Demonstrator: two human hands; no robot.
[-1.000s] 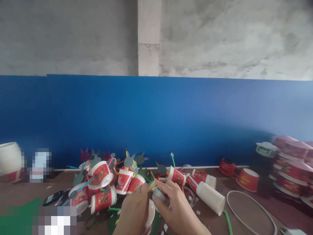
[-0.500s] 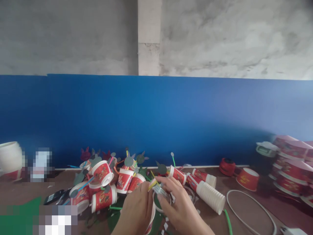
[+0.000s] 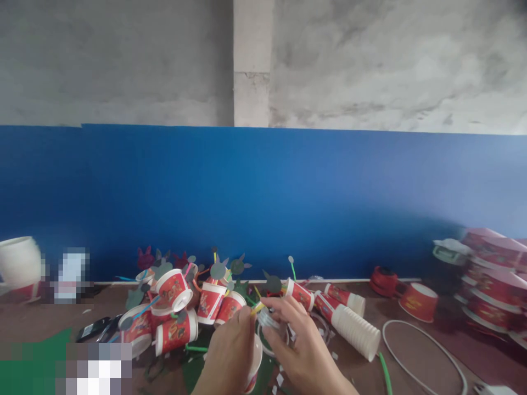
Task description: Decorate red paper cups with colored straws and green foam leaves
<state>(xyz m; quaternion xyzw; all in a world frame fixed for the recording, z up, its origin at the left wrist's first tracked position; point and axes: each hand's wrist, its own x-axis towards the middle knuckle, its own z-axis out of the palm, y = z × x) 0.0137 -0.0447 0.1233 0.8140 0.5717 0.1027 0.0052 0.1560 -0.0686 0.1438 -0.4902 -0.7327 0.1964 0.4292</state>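
My left hand [image 3: 228, 351] is closed, its thumb and fingertips pinching a thin yellow strip [image 3: 258, 308]. Beneath it, partly covered, is a paper cup [image 3: 257, 355] with a white rim. Close by on the right, my right hand [image 3: 298, 343] curls around a small whitish, see-through piece [image 3: 268, 319] that touches or nearly touches the strip; its exact kind is unclear. Left of the hands lies a heap of red printed paper cups [image 3: 212, 303], several with coloured stems and grey animal-shaped cutouts [image 3: 218, 270].
A stack of nested paper cups [image 3: 356, 332] lies on its side to the right, near a green stem [image 3: 385, 373] and a white cable loop [image 3: 424, 351]. Red tubs [image 3: 494, 285] are piled far right. White scraps [image 3: 280, 379] dot the brown table. A blue panel [image 3: 263, 203] stands behind.
Both hands stay nearly in place, with only slight finger movement around the yellow strip and the see-through piece. The view has shifted very slightly.
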